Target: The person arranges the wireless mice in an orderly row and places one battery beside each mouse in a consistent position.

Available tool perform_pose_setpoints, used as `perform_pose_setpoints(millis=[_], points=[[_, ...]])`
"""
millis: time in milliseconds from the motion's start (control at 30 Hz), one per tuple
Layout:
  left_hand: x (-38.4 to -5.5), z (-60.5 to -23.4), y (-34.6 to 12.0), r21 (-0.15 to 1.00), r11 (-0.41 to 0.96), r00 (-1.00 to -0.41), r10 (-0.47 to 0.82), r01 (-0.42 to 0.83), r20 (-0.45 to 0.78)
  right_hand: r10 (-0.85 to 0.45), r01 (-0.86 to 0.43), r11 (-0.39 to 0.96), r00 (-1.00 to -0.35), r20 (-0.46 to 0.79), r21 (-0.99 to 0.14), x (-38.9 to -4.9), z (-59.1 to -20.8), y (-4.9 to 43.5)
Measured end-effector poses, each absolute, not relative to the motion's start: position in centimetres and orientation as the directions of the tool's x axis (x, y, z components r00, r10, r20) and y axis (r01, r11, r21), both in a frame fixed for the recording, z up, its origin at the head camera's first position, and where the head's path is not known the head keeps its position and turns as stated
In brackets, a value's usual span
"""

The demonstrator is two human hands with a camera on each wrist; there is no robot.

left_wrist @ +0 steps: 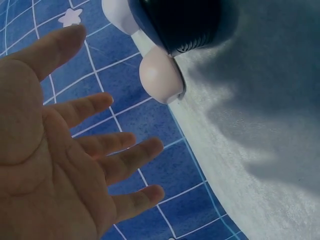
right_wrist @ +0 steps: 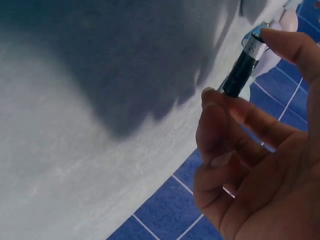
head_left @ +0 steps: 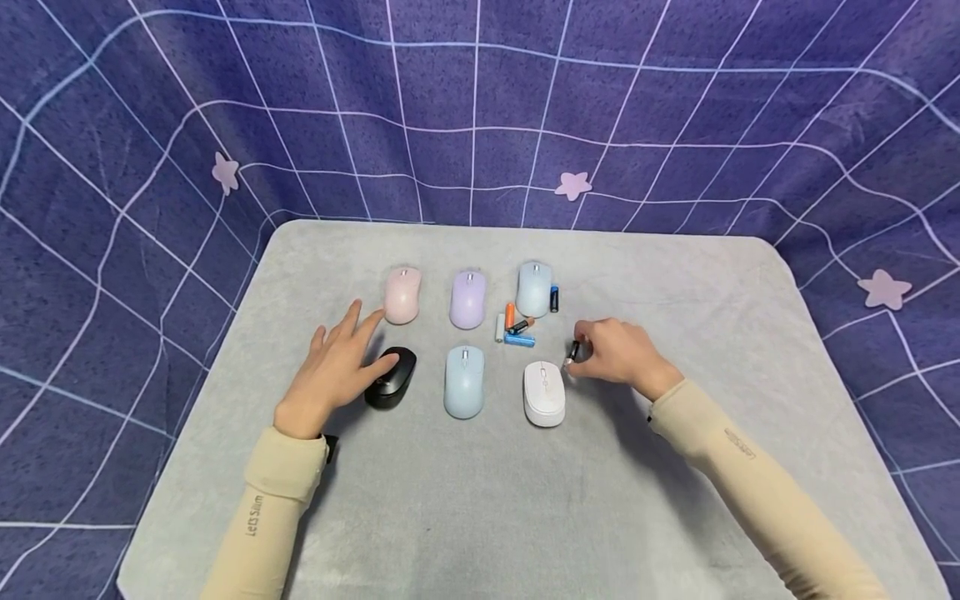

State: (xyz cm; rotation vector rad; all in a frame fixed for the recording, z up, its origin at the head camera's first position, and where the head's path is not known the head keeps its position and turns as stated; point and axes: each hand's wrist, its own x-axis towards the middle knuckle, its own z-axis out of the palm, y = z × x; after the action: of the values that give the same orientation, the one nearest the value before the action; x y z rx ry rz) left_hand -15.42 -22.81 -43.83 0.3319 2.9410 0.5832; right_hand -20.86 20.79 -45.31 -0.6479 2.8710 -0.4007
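My right hand (head_left: 618, 354) pinches a black battery with a silver band (right_wrist: 242, 70) by its ends, between thumb and fingers. It is just right of a white computer mouse (head_left: 544, 396). Over on the left, my left hand (head_left: 333, 375) hovers with spread fingers beside a black mouse (head_left: 392, 383). Its thumb overlaps that mouse in the head view; whether it touches cannot be told. In the left wrist view the palm holds nothing. A light blue mouse (head_left: 464, 383) lies between the black and white ones.
Behind, a pink mouse (head_left: 402, 296), a purple mouse (head_left: 468, 300) and another light blue mouse (head_left: 535, 290) form a row. An orange battery (head_left: 510, 315), a blue battery (head_left: 520, 340) and others lie near it on the grey table (head_left: 420, 508). A patterned purple cloth (head_left: 435, 92) hangs behind.
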Motion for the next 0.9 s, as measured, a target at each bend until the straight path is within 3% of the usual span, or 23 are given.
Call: perform_pose_setpoints(millis=[367, 900], points=[[-15.4, -43.9, -22.9, 0.382, 0.904, -0.967, 0.241, 0.192, -0.086, -0.601, -0.556, 0.784, -0.791, -0.116, -0.275, -20.0, -46.0, 20.9], [-15.4, -44.1, -22.7, 0.385, 0.900, -0.967, 0.245, 0.202, -0.068, -0.600, -0.551, 0.789, -0.787, -0.146, -0.272, -19.5, -46.2, 20.2]])
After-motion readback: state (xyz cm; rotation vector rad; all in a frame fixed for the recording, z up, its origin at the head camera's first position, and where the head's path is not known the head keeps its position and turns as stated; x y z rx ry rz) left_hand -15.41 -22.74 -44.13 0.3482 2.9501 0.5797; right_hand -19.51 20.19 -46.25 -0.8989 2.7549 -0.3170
